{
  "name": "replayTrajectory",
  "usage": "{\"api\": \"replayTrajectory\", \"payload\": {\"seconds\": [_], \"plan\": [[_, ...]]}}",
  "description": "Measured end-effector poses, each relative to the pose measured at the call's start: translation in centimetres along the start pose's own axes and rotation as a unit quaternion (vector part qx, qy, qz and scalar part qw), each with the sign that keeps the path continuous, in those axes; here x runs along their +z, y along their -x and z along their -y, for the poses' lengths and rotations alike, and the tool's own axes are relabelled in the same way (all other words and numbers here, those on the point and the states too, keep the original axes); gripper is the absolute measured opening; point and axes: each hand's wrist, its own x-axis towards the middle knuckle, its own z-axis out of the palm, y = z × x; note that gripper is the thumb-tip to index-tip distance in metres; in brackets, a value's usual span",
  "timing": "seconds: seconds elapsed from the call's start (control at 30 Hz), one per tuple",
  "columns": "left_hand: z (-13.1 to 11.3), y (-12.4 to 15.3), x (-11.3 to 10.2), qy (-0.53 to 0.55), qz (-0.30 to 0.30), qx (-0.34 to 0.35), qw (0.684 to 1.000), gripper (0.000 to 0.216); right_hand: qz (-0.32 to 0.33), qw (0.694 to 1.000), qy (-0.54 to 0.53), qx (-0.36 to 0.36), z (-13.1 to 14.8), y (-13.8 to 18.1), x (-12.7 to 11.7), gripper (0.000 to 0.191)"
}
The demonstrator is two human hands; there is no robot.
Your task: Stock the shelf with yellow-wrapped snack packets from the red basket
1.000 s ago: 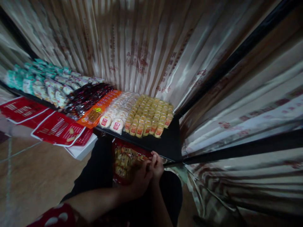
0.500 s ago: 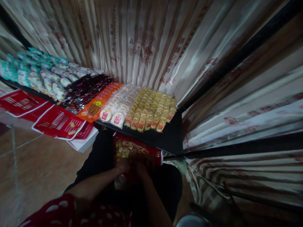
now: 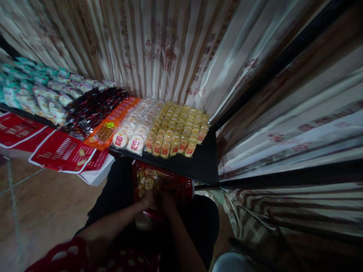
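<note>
Between my knees sits a red basket or bag with small yellow-wrapped snack packets in it. Over its near side my left hand is curled closed, its fingertips turned toward the middle. Close beside it, my right hand is also curled inward among the packets. Whatever the two hands hold is lost in shadow and blur. Above them, on a black shelf, stand rows of yellow-wrapped cakes and white round wrapped cakes.
Left along the shelf lie an orange packet, dark shiny packets and teal-and-white packets. Red printed bags hang below, by a white box. A striped curtain and black bars surround the shelf. A pale round object is at bottom right.
The view has shifted slightly, so the shelf goods sit a little further left. My hands stay together at the red basket or bag, and more yellow packets show beside the left one.
</note>
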Motion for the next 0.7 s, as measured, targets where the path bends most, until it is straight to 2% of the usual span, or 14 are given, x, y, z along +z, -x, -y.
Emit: {"api": "replayTrajectory", "payload": {"seconds": [0.13,0.3,0.43,0.6,0.7], "plan": [[-1.2,0.0,-1.5,0.020,-0.017,0.007,1.000,0.013,-0.045,0.997,-0.058,-0.013,0.2,0.8,-1.4,0.031],[-4.1,0.8,-3.5,0.084,-0.011,0.028,0.996,0.012,-0.133,0.980,-0.146,-0.038,0.9,2.3,-3.2,0.034],[-6.2,2.2,-4.6,0.126,0.004,0.049,0.991,0.011,-0.207,0.970,-0.105,-0.071,1.8,4.2,-4.5,0.038],[-8.6,4.0,-5.5,0.142,0.027,0.076,0.987,0.012,-0.255,0.957,-0.051,-0.132,2.4,6.3,-6.0,0.040],[-10.3,5.1,-6.0,0.140,0.046,0.096,0.984,0.011,-0.286,0.947,-0.050,-0.137,2.5,7.1,-6.8,0.042]]}}
